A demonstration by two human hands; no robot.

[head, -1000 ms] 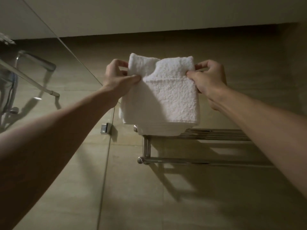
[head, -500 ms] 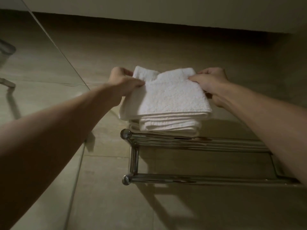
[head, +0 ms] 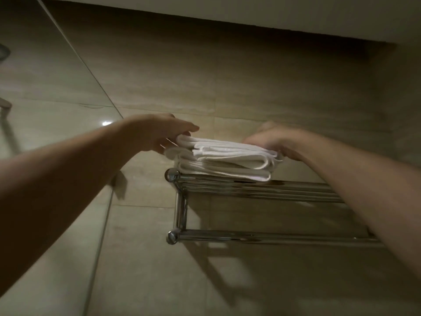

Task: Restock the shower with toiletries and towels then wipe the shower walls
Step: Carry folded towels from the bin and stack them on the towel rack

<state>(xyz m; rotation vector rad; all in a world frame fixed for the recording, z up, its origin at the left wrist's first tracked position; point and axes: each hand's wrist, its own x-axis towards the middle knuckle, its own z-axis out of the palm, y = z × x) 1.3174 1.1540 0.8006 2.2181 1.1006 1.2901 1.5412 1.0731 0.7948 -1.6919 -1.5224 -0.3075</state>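
Note:
A folded white towel [head: 230,150] lies flat on top of another folded white towel [head: 223,171] at the left end of a chrome wall rack [head: 250,187]. My left hand [head: 159,133] holds the top towel's left edge, fingers stretched over it and thumb below. My right hand [head: 273,142] is blurred and grips the towel's right end, fingers over the top.
The rack's lower chrome bar [head: 262,236] runs below the shelf. Beige tiled wall [head: 250,87] is behind it. A glass shower panel [head: 57,99] stands on the left, and a white ceiling edge [head: 227,8] is above.
The towel went from hanging upright in both hands to lying flat on the stack on the rack. Both hands moved down and forward with it, and the view tilted up.

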